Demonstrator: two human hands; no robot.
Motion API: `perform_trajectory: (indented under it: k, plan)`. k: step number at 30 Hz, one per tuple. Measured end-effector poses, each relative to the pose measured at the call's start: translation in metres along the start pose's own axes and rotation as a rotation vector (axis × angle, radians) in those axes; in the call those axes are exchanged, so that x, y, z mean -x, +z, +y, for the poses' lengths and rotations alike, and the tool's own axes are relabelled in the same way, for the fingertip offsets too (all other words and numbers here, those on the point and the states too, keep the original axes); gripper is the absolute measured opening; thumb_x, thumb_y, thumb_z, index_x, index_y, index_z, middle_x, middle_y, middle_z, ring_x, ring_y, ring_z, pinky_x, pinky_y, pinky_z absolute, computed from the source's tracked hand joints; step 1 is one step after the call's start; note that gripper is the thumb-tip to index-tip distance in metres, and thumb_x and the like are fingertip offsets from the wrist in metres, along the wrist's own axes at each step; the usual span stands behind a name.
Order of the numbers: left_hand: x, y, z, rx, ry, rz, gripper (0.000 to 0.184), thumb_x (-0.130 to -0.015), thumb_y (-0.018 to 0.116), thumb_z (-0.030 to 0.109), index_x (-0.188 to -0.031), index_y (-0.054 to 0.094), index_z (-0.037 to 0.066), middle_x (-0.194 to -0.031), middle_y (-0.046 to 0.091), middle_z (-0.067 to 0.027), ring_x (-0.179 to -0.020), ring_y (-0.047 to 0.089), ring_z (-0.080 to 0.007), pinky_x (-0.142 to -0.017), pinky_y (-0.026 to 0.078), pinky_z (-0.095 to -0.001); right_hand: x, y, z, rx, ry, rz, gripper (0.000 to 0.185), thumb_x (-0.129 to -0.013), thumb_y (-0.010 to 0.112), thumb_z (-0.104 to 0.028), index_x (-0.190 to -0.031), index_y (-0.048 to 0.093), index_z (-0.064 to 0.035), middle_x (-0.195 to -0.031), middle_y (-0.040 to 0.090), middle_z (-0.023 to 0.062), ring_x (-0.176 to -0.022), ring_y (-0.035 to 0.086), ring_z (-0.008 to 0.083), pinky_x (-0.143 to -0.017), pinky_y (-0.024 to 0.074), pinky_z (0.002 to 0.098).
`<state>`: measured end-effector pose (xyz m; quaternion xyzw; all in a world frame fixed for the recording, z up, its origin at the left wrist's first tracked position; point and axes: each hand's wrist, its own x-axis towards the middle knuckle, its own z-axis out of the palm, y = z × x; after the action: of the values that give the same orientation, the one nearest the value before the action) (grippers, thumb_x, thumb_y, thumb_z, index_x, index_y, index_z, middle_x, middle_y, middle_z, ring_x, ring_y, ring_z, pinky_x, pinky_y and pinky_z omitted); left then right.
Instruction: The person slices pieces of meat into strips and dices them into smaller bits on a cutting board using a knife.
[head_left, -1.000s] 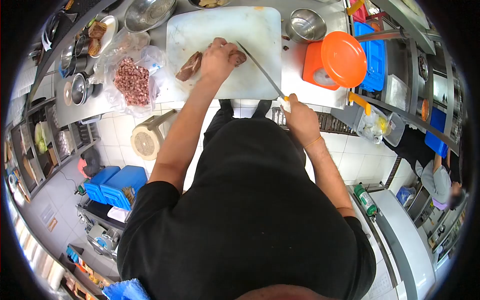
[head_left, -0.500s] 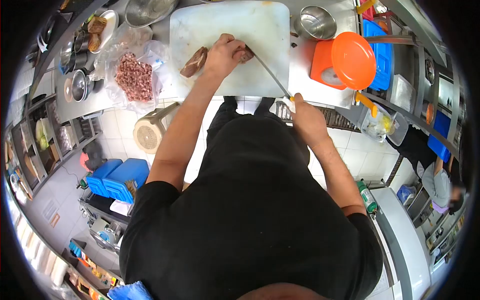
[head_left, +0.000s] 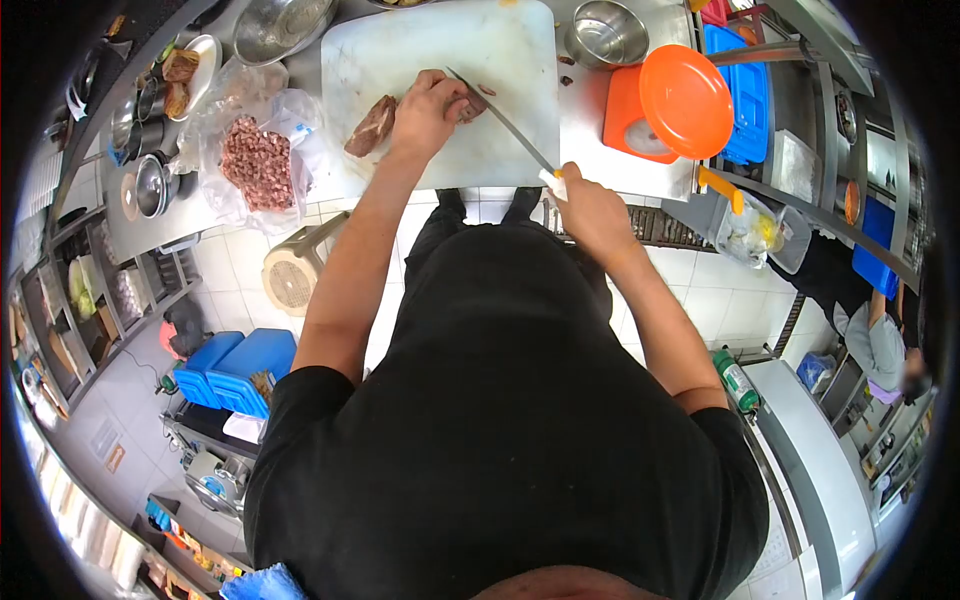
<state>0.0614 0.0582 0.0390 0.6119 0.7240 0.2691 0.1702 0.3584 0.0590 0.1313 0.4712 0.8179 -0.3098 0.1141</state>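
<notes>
On the white cutting board (head_left: 500, 160), my left hand (head_left: 424, 118) presses down on a piece of brown meat (head_left: 470, 107), its fingers bent together over it. My right hand (head_left: 594, 212) is wrapped round the white and yellow handle of a long knife (head_left: 507, 124). The blade reaches up and left across the board, along the right side of that meat. Beyond the blade lies a small thin slice (head_left: 487, 90). A larger chunk of meat (head_left: 373, 126) rests on the board, left of my left hand.
Left of the board, diced meat (head_left: 257, 165) fills a clear plastic bag. Metal bowls (head_left: 283, 28) stand beyond it. An orange scale (head_left: 637, 125) with a round orange top and a steel bowl (head_left: 607, 36) are at the right. A person (head_left: 872, 345) is at the far right.
A thin slice now lies apart on the board, to the right of the blade. Both hands remain at the meat and knife, while the whole view has shifted slightly.
</notes>
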Motion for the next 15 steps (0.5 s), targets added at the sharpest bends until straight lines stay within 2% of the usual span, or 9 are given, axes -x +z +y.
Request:
perform_trajectory:
  k: [6, 12, 15]
  plan:
    - [0.001, 0.003, -0.003, 0.075, 0.052, 0.054, 0.019, -0.087, 0.081, 0.015, -0.105, 0.076, 0.015, -0.117, 0.067, -0.0080, -0.106, 0.068, -0.0330, -0.091, 0.058, -0.0461, 0.005, 0.006, 0.004, 0.020, 0.012, -0.035, 0.026, -0.102, 0.054, -0.020, -0.117, 0.053, 0.0006, -0.088, 0.074, 0.0259, -0.083, 0.073, 0.0462, -0.075, 0.0570, 0.0578]
    - [0.000, 0.004, -0.004, 0.012, 0.086, 0.041, 0.022, -0.088, 0.081, 0.015, -0.110, 0.075, 0.012, -0.116, 0.067, -0.0107, -0.106, 0.068, -0.0335, -0.091, 0.057, -0.0444, -0.037, 0.033, -0.002, -0.037, 0.020, -0.007, 0.025, -0.102, 0.052, -0.017, -0.119, 0.053, 0.0018, -0.095, 0.074, 0.0258, -0.091, 0.073, 0.0462, -0.081, 0.0566, 0.0581]
    - [0.002, 0.001, -0.003, 0.011, 0.091, 0.025, 0.024, -0.089, 0.080, 0.014, -0.111, 0.074, 0.012, -0.116, 0.067, -0.0113, -0.107, 0.067, -0.0335, -0.090, 0.057, -0.0441, -0.065, 0.042, -0.006, -0.015, -0.060, 0.064, 0.035, -0.101, 0.062, -0.024, -0.122, 0.052, 0.0021, -0.089, 0.073, 0.0269, -0.087, 0.074, 0.0454, -0.076, 0.0567, 0.0564]
